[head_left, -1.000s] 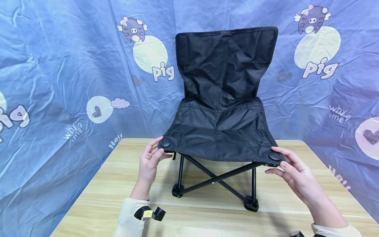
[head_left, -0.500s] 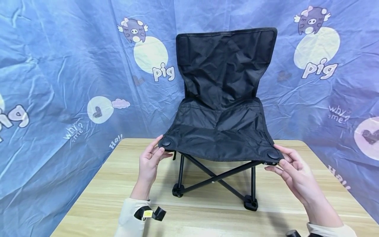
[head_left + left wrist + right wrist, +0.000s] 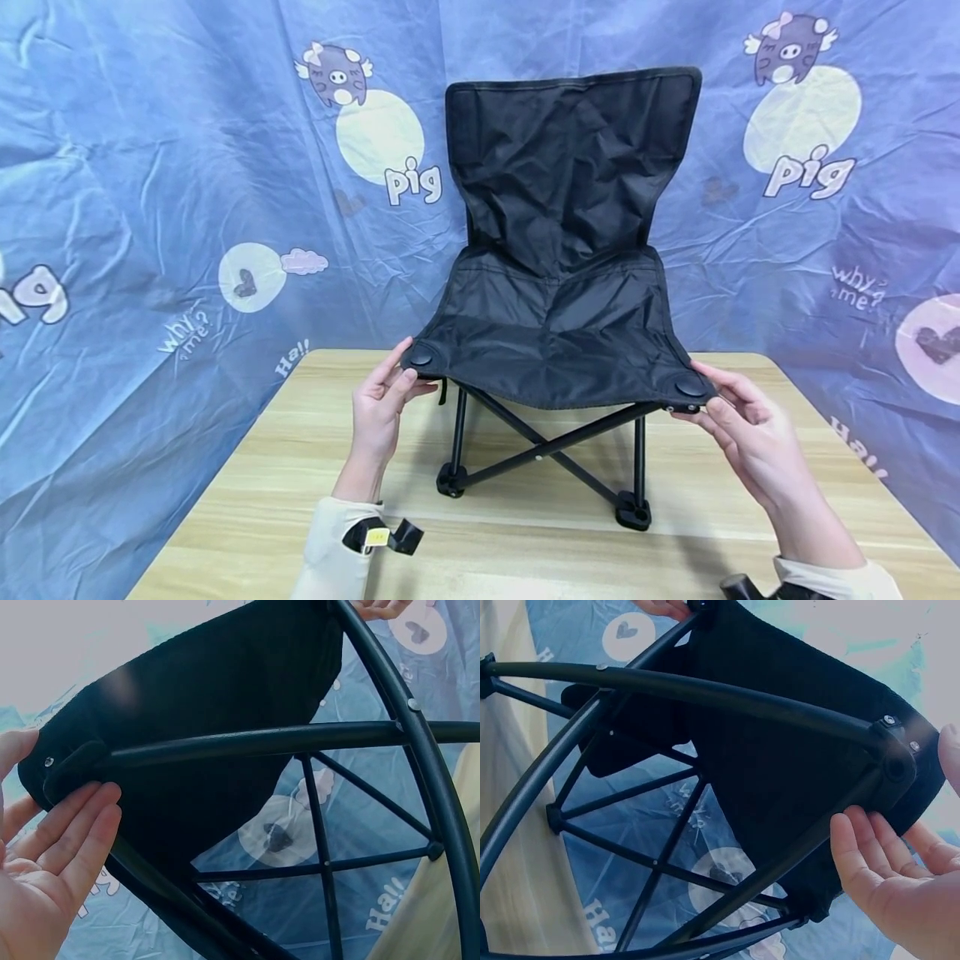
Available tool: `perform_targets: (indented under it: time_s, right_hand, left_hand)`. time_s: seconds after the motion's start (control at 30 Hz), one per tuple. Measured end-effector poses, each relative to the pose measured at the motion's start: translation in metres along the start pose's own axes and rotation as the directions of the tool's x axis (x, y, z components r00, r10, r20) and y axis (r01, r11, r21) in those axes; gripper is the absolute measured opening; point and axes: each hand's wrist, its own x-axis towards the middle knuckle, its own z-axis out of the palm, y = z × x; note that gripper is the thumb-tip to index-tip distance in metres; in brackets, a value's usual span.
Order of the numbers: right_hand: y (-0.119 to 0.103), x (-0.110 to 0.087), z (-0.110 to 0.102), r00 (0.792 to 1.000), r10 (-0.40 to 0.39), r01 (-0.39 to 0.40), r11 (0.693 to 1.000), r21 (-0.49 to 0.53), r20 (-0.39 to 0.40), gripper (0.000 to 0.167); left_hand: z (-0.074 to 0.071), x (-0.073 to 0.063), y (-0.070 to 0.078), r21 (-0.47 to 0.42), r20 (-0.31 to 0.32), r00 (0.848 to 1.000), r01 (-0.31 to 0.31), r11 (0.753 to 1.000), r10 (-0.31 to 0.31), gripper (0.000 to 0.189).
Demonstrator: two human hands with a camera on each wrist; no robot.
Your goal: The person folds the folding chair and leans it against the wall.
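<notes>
A small black folding chair (image 3: 558,325) stands open on the wooden table (image 3: 525,550), with its crossed metal legs (image 3: 540,450) under the fabric seat. My left hand (image 3: 382,400) holds the seat's front left corner, with one digit above the fabric and the rest under it. In the left wrist view the fingers (image 3: 67,832) lie almost straight beneath that corner, by the frame tube (image 3: 300,739). My right hand (image 3: 738,425) holds the front right corner the same way. The right wrist view shows its fingers (image 3: 870,855) under the corner joint (image 3: 892,761).
A blue printed cloth backdrop (image 3: 150,167) hangs behind and to both sides of the table. The chair's feet (image 3: 633,512) rest near the table's middle, and bare wood shows in front of them. Straps of the wrist cameras (image 3: 382,537) sit on my pale sleeves.
My right hand has slid from on top of the corner cap to the corner's outer edge and risen slightly. The left hand and the chair have barely moved.
</notes>
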Motion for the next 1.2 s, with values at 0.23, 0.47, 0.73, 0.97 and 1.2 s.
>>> perform_targets:
  time_s: [0.23, 0.47, 0.73, 0.97, 1.2]
  right_hand:
    - [-0.001, 0.003, 0.003, 1.0, -0.019, 0.019, 1.0, 0.022, 0.002, 0.041]
    - [0.0, 0.007, 0.005, 1.0, -0.023, 0.024, 0.998, 0.059, -0.017, 0.041]
    - [0.001, 0.007, 0.008, 0.996, -0.031, 0.037, 0.996, 0.075, -0.079, 0.039]
    - [0.0, 0.009, 0.013, 0.991, -0.016, 0.024, 0.998, 0.061, -0.136, 0.039]
    - [-0.002, 0.012, 0.016, 0.988, -0.015, 0.018, 1.0, 0.019, -0.152, 0.039]
  left_hand:
    - [0.001, 0.001, 0.002, 0.044, -0.03, 0.999, 0.037, 0.998, -0.035, 0.042]
    - [0.0, 0.003, 0.005, 0.047, -0.045, 0.996, 0.082, 0.996, -0.08, 0.04]
    - [0.003, 0.005, 0.005, 0.027, -0.049, 0.995, 0.092, 0.995, -0.091, 0.044]
    - [0.003, 0.006, 0.005, 0.017, -0.06, 0.994, 0.093, 0.996, -0.091, 0.042]
    - [0.005, 0.008, 0.006, 0.008, -0.06, 0.994, 0.092, 0.996, -0.092, 0.057]
